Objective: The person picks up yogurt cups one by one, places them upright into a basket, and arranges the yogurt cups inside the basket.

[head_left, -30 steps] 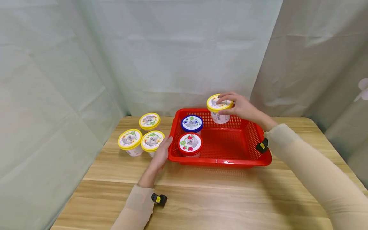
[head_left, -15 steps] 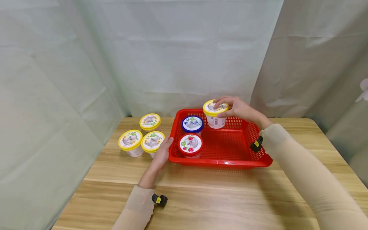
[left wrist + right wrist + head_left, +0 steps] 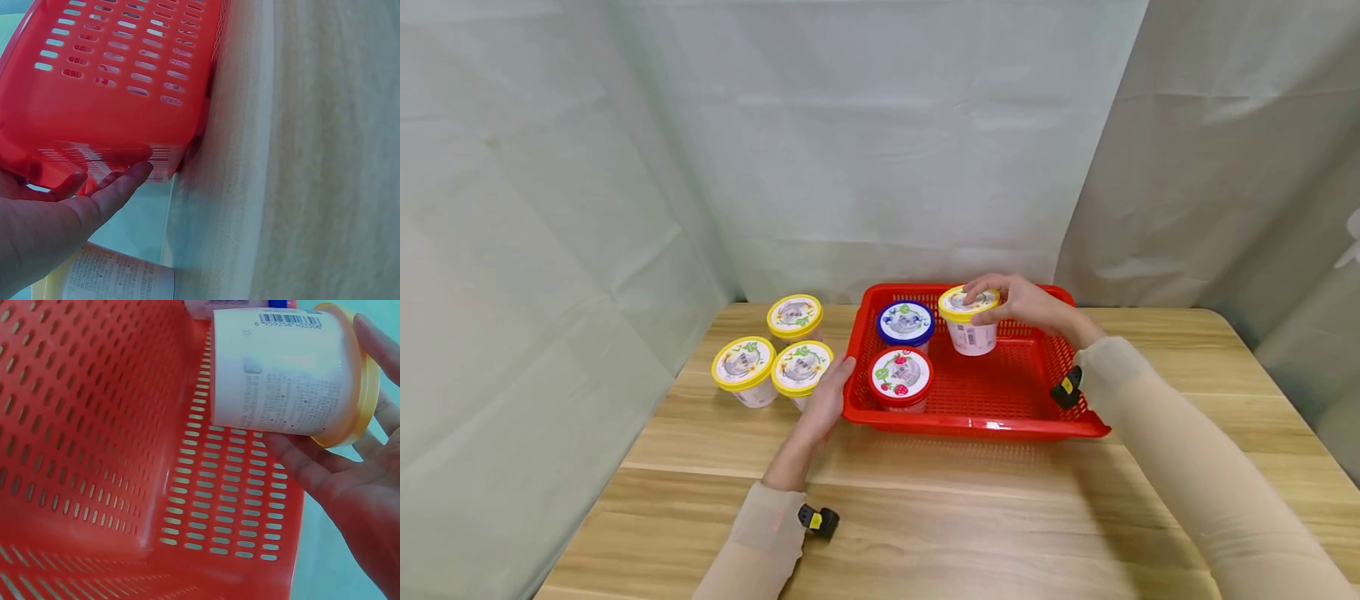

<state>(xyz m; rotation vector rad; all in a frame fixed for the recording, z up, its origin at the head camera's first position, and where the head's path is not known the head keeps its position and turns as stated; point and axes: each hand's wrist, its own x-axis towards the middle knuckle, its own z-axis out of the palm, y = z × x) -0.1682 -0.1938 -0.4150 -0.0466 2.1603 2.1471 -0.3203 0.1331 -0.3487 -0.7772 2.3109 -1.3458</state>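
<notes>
My right hand [image 3: 1033, 308] grips a white tub with a yellow lid [image 3: 973, 335] by its top, thumb on the near side and fingers over the lid. The tub hangs inside the red plastic basket [image 3: 977, 423], its base above the basket floor in the right wrist view. At the basket's left end my left hand [image 3: 826, 392] holds the rim, its fingers under the edge against the slotted wall in the left wrist view. Inside, along the left end, stand a blue-lidded tub [image 3: 906, 322] and, nearer me, a red-lidded tub [image 3: 901, 375].
Left of the basket, three yellow-lidded tubs stand close together on the wooden table [image 3: 940, 525]: a back one [image 3: 794, 315], a left one [image 3: 743, 364] and a right one [image 3: 801, 367] beside my left hand. Pale curtains [image 3: 880, 150] hang behind the table.
My right hand has lowered the yellow-lidded tub from above the basket's back rim down into the basket. My left hand stays at the basket's left end.
</notes>
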